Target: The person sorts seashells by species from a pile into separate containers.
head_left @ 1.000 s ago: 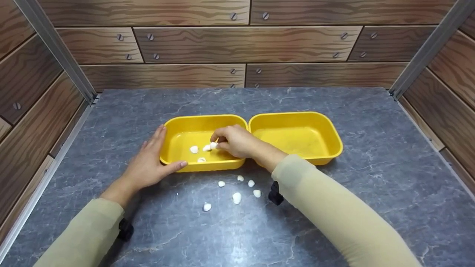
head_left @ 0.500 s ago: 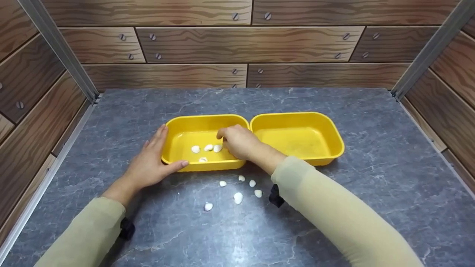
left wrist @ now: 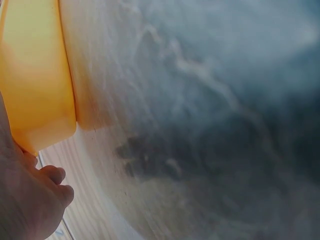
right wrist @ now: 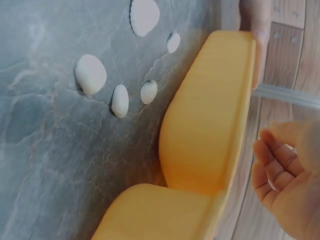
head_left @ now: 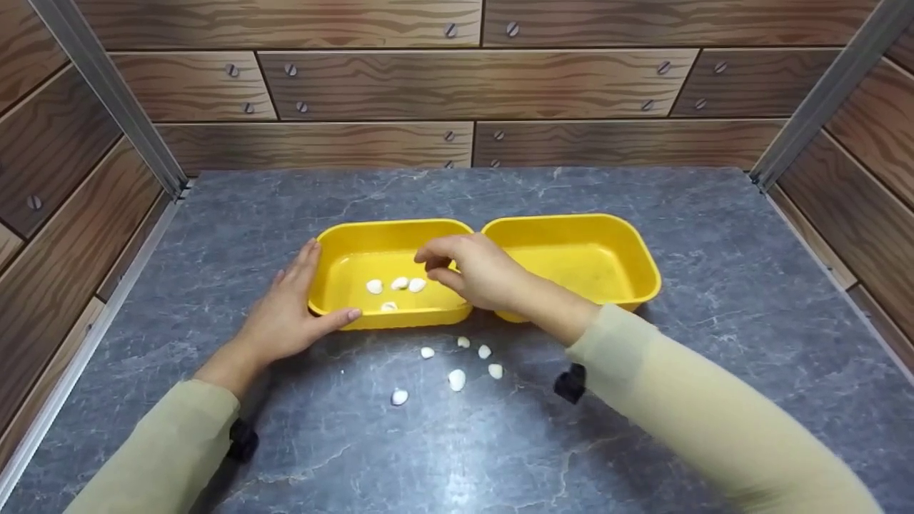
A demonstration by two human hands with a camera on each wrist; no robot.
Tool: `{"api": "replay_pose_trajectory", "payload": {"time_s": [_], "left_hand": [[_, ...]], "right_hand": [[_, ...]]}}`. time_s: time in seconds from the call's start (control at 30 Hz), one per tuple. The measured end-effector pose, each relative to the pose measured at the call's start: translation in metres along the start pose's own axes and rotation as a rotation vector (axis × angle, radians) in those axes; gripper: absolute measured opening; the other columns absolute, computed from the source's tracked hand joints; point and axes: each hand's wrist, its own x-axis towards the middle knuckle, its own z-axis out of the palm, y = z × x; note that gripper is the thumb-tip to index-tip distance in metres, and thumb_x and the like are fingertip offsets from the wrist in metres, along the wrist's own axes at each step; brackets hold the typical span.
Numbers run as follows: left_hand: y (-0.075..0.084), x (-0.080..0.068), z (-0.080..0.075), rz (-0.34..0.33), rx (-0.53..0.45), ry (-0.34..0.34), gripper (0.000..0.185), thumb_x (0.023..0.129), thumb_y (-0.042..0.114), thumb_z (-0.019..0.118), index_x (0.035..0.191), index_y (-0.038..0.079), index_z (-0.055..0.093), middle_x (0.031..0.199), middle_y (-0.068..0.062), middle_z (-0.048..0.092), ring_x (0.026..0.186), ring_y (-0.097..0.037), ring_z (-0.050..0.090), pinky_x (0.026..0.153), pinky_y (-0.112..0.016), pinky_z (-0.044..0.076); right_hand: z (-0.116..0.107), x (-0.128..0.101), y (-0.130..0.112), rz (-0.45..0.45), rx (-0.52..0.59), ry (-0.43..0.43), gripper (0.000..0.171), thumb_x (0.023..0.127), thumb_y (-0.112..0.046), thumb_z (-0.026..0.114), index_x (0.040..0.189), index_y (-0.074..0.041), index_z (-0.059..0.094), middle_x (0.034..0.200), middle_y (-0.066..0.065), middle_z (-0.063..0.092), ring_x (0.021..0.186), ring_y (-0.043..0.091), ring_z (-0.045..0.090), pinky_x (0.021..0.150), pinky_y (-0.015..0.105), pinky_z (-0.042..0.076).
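Two yellow plastic bins stand side by side in the head view. My left hand (head_left: 285, 314) rests on the near-left corner of the left bin (head_left: 353, 268), thumb over the front rim and fingers extended along the side wall. Several small white seashells (head_left: 417, 285) lie on that bin's floor. Above its right end hovers my right hand (head_left: 489, 271), with loosely bent fingers and a gap between thumb and forefinger, holding nothing. The right bin (head_left: 578, 260), partly behind the right wrist, shows a bare floor. In the right wrist view the right hand's fingers (right wrist: 272, 172) are beyond the bin rim.
Several more white shells (head_left: 457, 380) are scattered on the grey marbled tabletop (head_left: 321, 442) in front of the bins. Wood-patterned panels (head_left: 471, 86) enclose the back and sides, with metal posts (head_left: 121, 107) at the corners.
The right hand has let go of a shell among the others in the left bin, then lifted and drawn back to the right. The left hand stays on the bin's corner.
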Motion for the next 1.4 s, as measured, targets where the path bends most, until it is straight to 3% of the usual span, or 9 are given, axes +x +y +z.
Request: {"api": "replay_pose_trajectory", "payload": {"time_s": [0.23, 0.63, 1.4], "left_hand": [[-0.001, 0.000, 0.000, 0.019, -0.006, 0.005, 0.121, 0.092, 0.073, 0.067, 0.171, 0.008, 0.002, 0.178, -0.009, 0.002, 0.162, -0.037, 0.013, 0.129, -0.060, 0.007], [0.000, -0.001, 0.000, 0.012, -0.010, 0.006, 0.120, 0.093, 0.070, 0.069, 0.171, 0.009, 0.002, 0.178, -0.010, 0.002, 0.162, -0.037, 0.013, 0.129, -0.061, 0.007], [0.000, -0.001, 0.000, 0.010, -0.013, 0.005, 0.118, 0.093, 0.067, 0.070, 0.171, 0.009, 0.002, 0.178, -0.010, 0.002, 0.161, -0.038, 0.014, 0.130, -0.059, 0.008]], "right_hand": [[-0.002, -0.032, -0.005, -0.152, 0.036, 0.009, 0.025, 0.101, -0.005, 0.072, 0.125, -0.003, 0.073, 0.108, 0.008, 0.077, 0.099, 0.021, 0.072, 0.093, 0.041, 0.060], [0.021, -0.072, 0.000, -0.216, 0.013, -0.162, 0.028, 0.097, -0.009, 0.078, 0.125, -0.008, 0.076, 0.118, 0.003, 0.076, 0.105, 0.017, 0.071, 0.093, 0.032, 0.059], [0.049, -0.088, 0.014, -0.269, -0.170, -0.232, 0.037, 0.093, -0.013, 0.082, 0.129, -0.012, 0.075, 0.120, 0.001, 0.072, 0.114, 0.020, 0.065, 0.104, 0.035, 0.053]]}}
